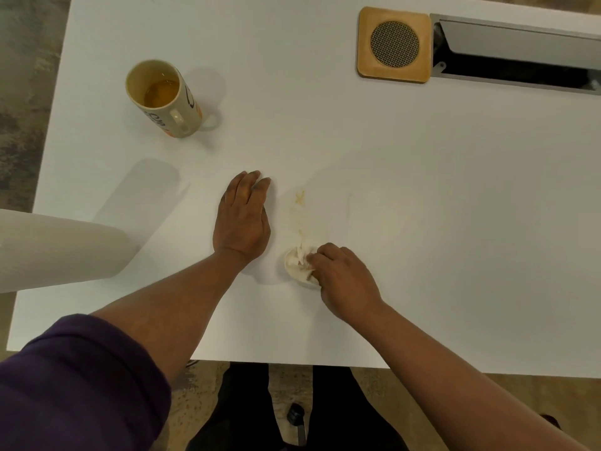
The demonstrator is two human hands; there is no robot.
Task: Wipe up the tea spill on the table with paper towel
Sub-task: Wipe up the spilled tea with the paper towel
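A thin amber tea spill (300, 197) streaks the white table (422, 222), with a paler smear running from it towards me. My right hand (341, 281) grips a crumpled wad of paper towel (297, 265) and presses it onto the table at the near end of that smear. My left hand (242, 219) lies flat on the table just left of the spill, fingers straight and pointing away from me. A mug (164, 97) with tea in it stands at the far left.
A paper towel roll (58, 252) stands at the left table edge, close to my left arm. At the far right sit a square wooden coaster (394, 45) with a mesh centre and an open cable tray (520, 60). The table's near edge runs just below my forearms.
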